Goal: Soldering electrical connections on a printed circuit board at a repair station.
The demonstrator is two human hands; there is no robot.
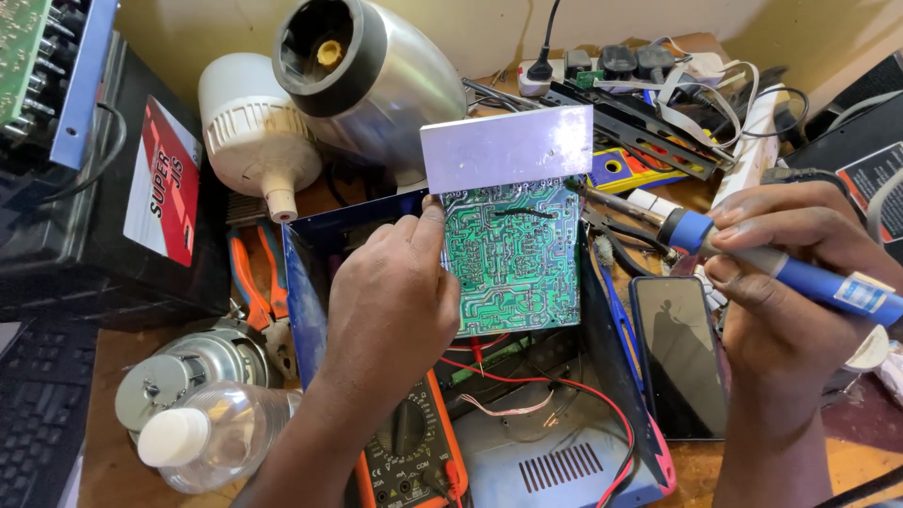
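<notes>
Currently the left hand (390, 301) pinches the left edge of the green circuit board (513, 259), tilting it solder-side up out of the open blue case (306, 292). At 3 o'clock the right hand (785, 282) is closed around the blue soldering iron (790, 268), tip resting at the board's upper right corner, just under the metal heat-sink plate (508, 146). Case is already opened and board lifted; wires remain attached. Orange multimeter (409, 452) lies at 6 o'clock.
</notes>
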